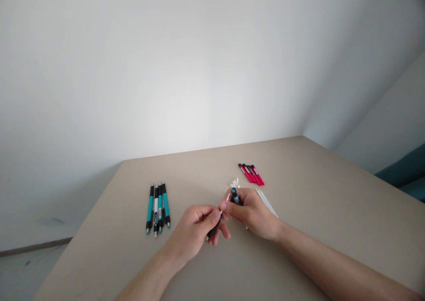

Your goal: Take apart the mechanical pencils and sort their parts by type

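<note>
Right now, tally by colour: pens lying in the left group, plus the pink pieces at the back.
Teal pens: 3
White pen: 1
Pink pieces: 4
Total: 8

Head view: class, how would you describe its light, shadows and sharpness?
In the head view, the plain white wall glows mid-picture, dimming at upper right; in the head view, the smooth beige table shows only soft shadows; in the head view, label print on the slim turquoise-and-black pens is unreadable.
</note>
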### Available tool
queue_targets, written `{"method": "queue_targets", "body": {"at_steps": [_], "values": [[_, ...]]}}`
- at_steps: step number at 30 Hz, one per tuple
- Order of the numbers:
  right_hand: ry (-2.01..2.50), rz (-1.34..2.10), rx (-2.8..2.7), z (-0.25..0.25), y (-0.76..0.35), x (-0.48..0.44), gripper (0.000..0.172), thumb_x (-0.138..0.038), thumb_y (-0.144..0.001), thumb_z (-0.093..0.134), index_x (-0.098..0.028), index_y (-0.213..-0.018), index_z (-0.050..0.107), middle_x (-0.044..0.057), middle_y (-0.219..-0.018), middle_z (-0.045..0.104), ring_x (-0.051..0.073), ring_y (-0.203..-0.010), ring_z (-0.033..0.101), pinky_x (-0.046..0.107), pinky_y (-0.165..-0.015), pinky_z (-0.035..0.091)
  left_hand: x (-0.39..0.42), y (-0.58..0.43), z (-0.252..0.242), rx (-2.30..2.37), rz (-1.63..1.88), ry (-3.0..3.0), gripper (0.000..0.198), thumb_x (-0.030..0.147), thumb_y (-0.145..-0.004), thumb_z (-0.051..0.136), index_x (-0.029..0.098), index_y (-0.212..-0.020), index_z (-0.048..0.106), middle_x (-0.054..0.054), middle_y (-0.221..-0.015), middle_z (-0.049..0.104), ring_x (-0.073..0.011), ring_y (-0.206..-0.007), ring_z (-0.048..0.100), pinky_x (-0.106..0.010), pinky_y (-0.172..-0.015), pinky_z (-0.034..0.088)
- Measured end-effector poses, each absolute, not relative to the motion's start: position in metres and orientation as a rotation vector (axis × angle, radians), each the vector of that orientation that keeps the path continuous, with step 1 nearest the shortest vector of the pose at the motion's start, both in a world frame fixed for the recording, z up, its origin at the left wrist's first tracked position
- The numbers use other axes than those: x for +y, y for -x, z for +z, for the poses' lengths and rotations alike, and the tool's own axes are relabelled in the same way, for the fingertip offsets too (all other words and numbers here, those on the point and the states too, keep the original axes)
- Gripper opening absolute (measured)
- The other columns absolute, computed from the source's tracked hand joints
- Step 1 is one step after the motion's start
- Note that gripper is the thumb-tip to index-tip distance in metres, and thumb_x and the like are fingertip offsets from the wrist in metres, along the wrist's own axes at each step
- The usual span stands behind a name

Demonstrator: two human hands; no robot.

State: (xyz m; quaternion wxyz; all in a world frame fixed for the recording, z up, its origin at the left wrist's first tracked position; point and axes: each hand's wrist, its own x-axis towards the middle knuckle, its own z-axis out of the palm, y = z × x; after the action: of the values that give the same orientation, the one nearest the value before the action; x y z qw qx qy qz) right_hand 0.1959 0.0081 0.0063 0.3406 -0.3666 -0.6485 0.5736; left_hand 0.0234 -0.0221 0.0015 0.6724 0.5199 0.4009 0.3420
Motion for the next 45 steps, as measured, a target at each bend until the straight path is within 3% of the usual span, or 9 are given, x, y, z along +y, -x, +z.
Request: {"method": "queue_targets", "body": {"at_steps": [8,16,25,37,41,45], "values": [[0.874,1.666,-1.615,0.004,-0.193,0.003,0.036,-0.051,-0.08,0.06,-0.018,-0.07,0.053,-0.003,-0.055,0.055,0.013,-0.052,0.056,0.024,-0.054,0.037,-0.022,-0.025,0.002,0.894,0.747,-1.21,0.044,0.05,-0.086,0.05,0.011,-0.067,0.061,-0.005,-0.061,0.061,-0.0077,-0.043,0.043,-0.023,-0.046,0.028],[1.062,1.39,-1.612,0.006,-0.194,0.008,0.037,-0.05,-0.081,0.059,-0.016,-0.066,0.054,-0.006,-0.051,0.047,0.007,-0.046,0.034,0.021,-0.045,0.026,-0.022,-0.025,0.001,0.91,0.762,-1.024,0.037,0.047,-0.081,0.058,0.011,-0.085,0.062,-0.004,-0.063,0.065,-0.0082,-0.039,0.049,-0.021,-0.042,0.032],[1.086,1.334,-1.379,0.005,-0.2,0.017,0.043,-0.056,-0.078,0.059,-0.019,-0.062,0.043,-0.009,-0.044,0.034,0.006,-0.04,0.023,0.022,-0.039,0.016,-0.022,-0.023,0.0,0.901,0.751,-0.987,0.032,0.044,-0.08,0.06,0.013,-0.081,0.061,-0.002,-0.057,0.063,-0.0085,-0.039,0.05,-0.02,-0.041,0.035],[1.084,1.28,-1.196,0.012,-0.211,0.027,0.04,-0.054,-0.077,0.061,-0.015,-0.072,0.056,-0.008,-0.044,0.036,0.004,-0.037,0.024,0.02,-0.037,0.014,-0.022,-0.024,-0.001,0.933,0.774,-1.047,0.024,0.034,-0.084,0.054,0.014,-0.074,0.059,0.001,-0.053,0.057,-0.0073,-0.039,0.045,-0.019,-0.039,0.034],[1.178,1.094,-1.096,0.017,-0.229,0.041,0.042,-0.056,-0.074,0.061,-0.015,-0.066,0.057,-0.007,-0.044,0.034,0.005,-0.037,0.023,0.021,-0.037,0.014,-0.022,-0.023,-0.001,0.939,0.773,-1.066,0.023,0.033,-0.085,0.052,0.014,-0.073,0.058,0.001,-0.052,0.057,-0.0073,-0.039,0.045,-0.019,-0.039,0.033],[1.426,0.784,-1.302,0.018,-0.249,0.055,0.042,-0.053,-0.079,0.051,-0.014,-0.066,0.061,-0.003,-0.045,0.042,0.009,-0.039,0.032,0.023,-0.04,0.022,-0.022,-0.023,0.0,0.962,0.751,-1.072,0.025,0.035,-0.084,0.052,0.014,-0.073,0.058,0.0,-0.052,0.057,-0.0073,-0.038,0.043,-0.019,-0.039,0.033]]}}
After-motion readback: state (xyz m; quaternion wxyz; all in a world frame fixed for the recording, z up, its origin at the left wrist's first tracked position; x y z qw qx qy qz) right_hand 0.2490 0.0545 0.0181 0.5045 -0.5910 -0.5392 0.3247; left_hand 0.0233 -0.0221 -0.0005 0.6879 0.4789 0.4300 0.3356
